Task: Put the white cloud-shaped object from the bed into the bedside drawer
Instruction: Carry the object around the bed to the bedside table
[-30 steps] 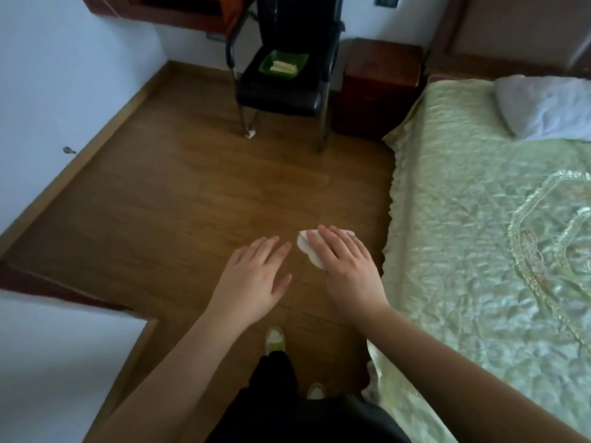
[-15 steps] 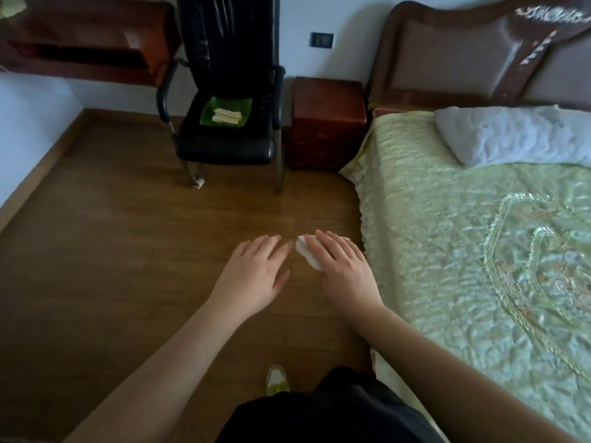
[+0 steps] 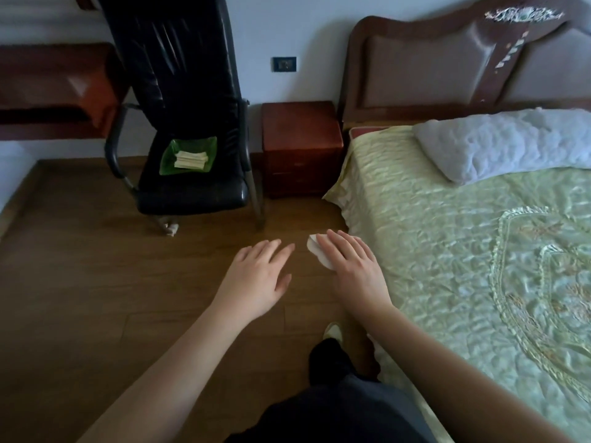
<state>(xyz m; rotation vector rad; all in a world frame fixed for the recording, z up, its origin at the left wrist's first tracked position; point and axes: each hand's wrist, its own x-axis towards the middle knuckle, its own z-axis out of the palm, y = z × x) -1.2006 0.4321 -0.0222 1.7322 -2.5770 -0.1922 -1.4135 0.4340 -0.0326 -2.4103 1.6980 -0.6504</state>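
Both forearms are bare from frame edge to wrist, with no sleeves, watch or rings showing. The left hand (image 3: 256, 279) and right hand (image 3: 355, 273) are ungloved, nails short and unpainted. Dark, near-black trousers (image 3: 335, 407) fill the view at 6 o'clock. A pale shoe (image 3: 333, 331) with a light toe peeks out just above them

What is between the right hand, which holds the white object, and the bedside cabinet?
In the head view, only bare wooden floor separates the right hand, holding the white cloud-shaped object, from the bedside cabinet.
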